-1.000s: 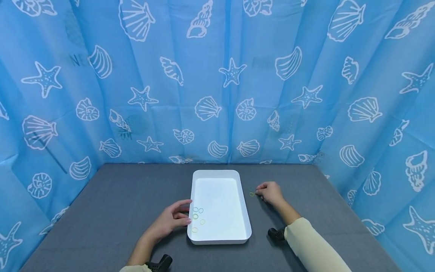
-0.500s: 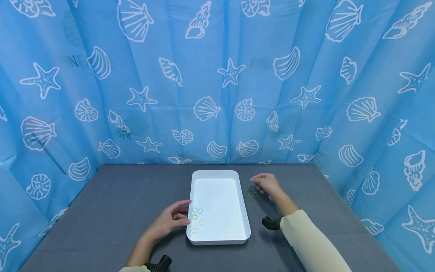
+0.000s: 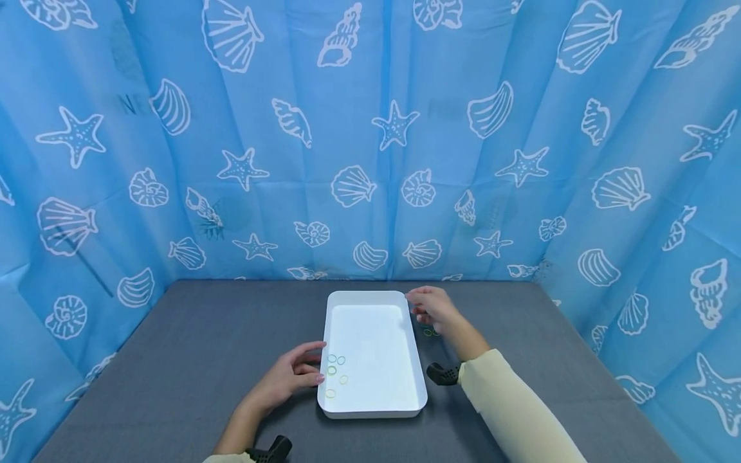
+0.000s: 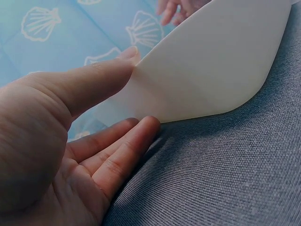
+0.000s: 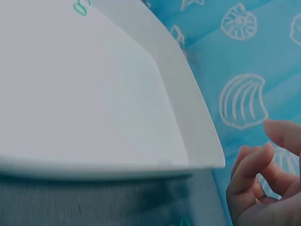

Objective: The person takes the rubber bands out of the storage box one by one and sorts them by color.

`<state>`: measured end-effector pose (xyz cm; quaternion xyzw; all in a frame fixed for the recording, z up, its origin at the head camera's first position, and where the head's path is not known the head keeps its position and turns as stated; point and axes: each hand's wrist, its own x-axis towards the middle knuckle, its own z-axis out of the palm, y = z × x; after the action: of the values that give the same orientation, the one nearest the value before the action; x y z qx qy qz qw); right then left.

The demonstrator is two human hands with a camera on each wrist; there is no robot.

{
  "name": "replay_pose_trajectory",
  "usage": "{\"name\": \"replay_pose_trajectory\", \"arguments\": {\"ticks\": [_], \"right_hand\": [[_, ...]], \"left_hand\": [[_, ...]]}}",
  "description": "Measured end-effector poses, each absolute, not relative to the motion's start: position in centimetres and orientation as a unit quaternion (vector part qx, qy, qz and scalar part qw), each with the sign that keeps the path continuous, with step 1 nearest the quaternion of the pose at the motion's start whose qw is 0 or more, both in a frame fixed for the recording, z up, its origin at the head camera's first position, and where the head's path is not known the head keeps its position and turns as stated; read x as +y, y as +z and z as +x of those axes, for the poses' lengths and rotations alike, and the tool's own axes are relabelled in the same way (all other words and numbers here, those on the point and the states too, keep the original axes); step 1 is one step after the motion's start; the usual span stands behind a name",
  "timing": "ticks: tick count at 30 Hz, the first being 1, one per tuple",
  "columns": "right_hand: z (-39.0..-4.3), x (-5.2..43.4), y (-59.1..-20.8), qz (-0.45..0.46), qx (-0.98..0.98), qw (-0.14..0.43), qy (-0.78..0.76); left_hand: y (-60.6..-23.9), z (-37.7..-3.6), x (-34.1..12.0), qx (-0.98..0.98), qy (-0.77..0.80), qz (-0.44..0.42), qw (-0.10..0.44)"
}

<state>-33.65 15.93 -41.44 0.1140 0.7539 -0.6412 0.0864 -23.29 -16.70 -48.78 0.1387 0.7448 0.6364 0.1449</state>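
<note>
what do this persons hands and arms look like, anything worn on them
The left hand and right hand are ungloved. The right sleeve is pale cream; a matching edge of the left sleeve shows. A small black device sits near each wrist.

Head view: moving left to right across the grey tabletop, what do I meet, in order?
Left hand → white tray, with thin rings lying near its left wall → right hand → cream right sleeve.
</note>
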Motion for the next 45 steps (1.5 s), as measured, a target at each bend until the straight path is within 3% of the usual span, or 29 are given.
{"name": "replay_pose_trajectory", "arguments": {"ticks": [8,21,32,45], "right_hand": [[-34.0,13.3,-41.3,0.103,0.773,0.093,-0.619],[-33.2,8.6,-42.9,0.002,0.826,0.125,-0.549],[-32.5,7.2,-44.3,-0.159,0.837,0.211,-0.479],[-31.9,6.8,-45.1,-0.265,0.834,0.245,-0.417]], "left_hand": [[-48.8,-23.4,-16.7,0.747,0.633,0.141,0.144],[-48.8,-23.4,-16.7,0.749,0.632,0.141,0.141],[-48.8,-23.4,-16.8,0.743,0.637,0.139,0.149],[-48.8,-23.3,-16.7,0.751,0.630,0.140,0.140]]}}
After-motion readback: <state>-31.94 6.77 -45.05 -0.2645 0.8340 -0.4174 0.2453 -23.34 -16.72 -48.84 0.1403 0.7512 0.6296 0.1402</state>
